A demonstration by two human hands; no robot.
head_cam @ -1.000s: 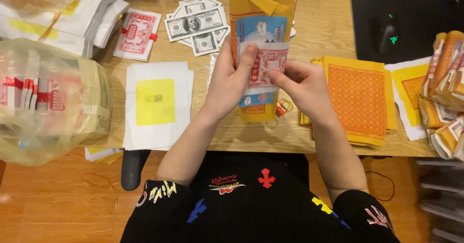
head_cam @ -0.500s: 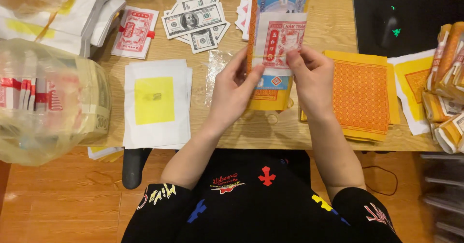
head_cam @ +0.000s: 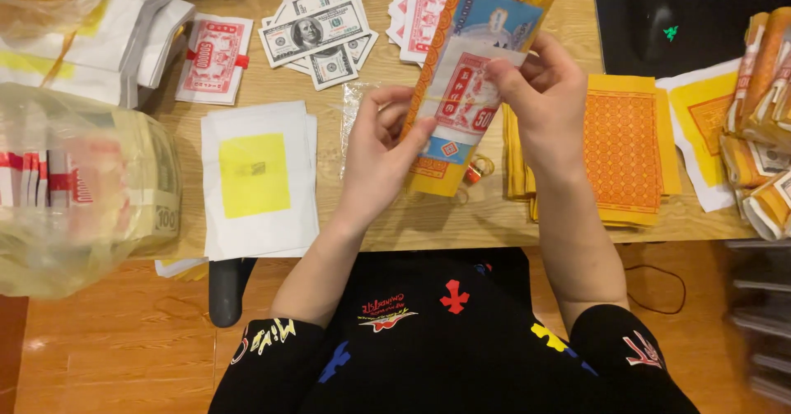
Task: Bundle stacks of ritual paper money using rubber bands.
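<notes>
Hands mid-bundling: left hand (head_cam: 381, 146) and right hand (head_cam: 540, 93) both pinch paper-note bundle (head_cam: 465, 101) above desk (head_cam: 395, 216), rubber band looks half on, loose notes (head_cam: 317, 39) not yet bundled.

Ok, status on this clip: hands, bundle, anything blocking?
Left hand and right hand both grip the paper bundle, raised over the desk. Rubber band across it. Nothing blocking.

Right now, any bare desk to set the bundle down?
Bare wood shows between the white sheets with a yellow square and the left hand, and along the desk's front edge under the held paper bundle. The back, by the fanned grey banknotes, and both sides are crowded.
</notes>
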